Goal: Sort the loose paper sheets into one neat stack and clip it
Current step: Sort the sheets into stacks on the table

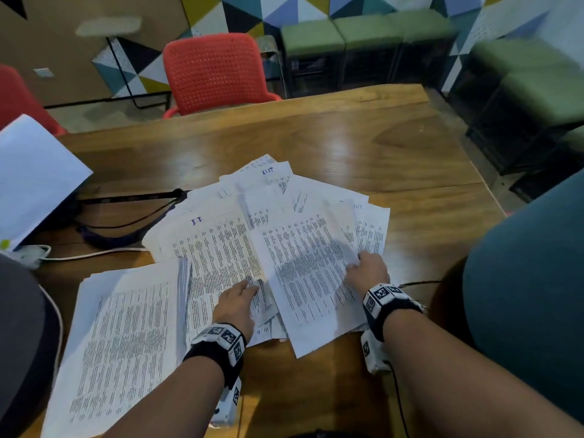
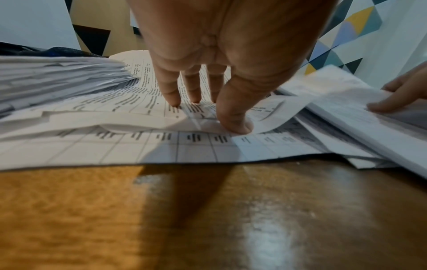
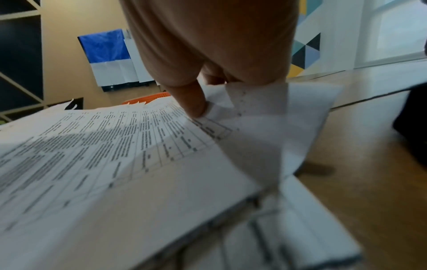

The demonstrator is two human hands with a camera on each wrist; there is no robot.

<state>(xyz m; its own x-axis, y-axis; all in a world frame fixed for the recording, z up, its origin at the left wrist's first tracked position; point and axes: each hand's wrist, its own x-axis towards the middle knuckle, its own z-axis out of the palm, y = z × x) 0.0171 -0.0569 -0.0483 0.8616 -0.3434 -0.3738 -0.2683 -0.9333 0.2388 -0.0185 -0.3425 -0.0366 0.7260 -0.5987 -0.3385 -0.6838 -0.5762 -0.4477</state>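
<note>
We see the left hand [image 2: 208,45] pressing straight fingertips [image 2: 238,126] onto overlapping printed sheets [image 2: 138,142] on the wooden table [image 2: 208,210], a taller paper pile [image 2: 53,73] to its left, and the right hand [image 2: 399,96] gripping another sheaf.

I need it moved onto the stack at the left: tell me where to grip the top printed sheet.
Probably the top printed sheet at its right edge, coming from the right: the right hand already pinches it there, and that edge is lifted off the loose sheets beneath.
</note>
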